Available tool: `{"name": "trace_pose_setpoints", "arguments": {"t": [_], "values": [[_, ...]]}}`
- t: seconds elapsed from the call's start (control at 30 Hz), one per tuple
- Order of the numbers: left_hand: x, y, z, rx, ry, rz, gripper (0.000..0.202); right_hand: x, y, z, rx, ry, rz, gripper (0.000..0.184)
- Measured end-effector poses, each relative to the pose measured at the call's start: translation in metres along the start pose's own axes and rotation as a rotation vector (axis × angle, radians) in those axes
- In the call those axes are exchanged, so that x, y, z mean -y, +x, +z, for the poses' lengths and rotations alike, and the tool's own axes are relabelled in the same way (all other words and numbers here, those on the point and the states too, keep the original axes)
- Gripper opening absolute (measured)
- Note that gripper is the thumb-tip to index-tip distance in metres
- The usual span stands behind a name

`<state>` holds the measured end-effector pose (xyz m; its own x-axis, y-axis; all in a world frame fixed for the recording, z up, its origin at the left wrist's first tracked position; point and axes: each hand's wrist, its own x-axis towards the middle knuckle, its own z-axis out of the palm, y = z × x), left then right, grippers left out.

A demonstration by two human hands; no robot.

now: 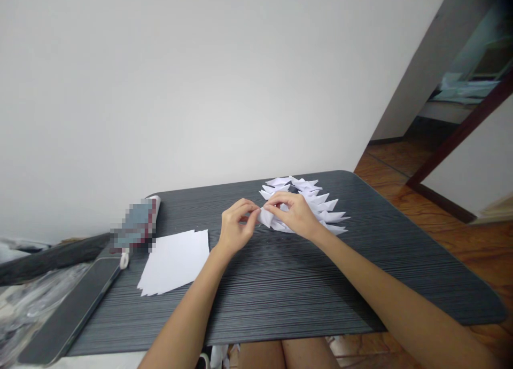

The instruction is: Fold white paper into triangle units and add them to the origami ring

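On my feed, the left hand [236, 225] and right hand [295, 211] pinch closed on a white paper piece [266, 218] at frame centre; uneven pulling could tear it, a slip scatter the folded papers [334, 217] at centre right.

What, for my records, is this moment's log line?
left hand: holding folded paper | right hand: holding same paper | on table: white sheets, folded pieces
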<state>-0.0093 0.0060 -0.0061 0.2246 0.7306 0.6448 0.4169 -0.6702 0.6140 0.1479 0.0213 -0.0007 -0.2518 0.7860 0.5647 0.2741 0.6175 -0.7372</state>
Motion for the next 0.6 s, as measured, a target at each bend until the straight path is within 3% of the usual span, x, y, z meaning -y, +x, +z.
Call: {"name": "trace_pose_setpoints", "arguments": {"t": [0.43,0.6], "values": [[0.0027,0.0009,-0.0021,-0.046,-0.019,-0.006,0.014,-0.0051,0.001,-0.0032,-0.037,0.003,0.031,0.011],[0.004,0.0001,-0.0009,0.0,-0.046,0.013,0.013,-0.0053,0.002,-0.0045,0.056,0.01,0.059,0.01]]}}
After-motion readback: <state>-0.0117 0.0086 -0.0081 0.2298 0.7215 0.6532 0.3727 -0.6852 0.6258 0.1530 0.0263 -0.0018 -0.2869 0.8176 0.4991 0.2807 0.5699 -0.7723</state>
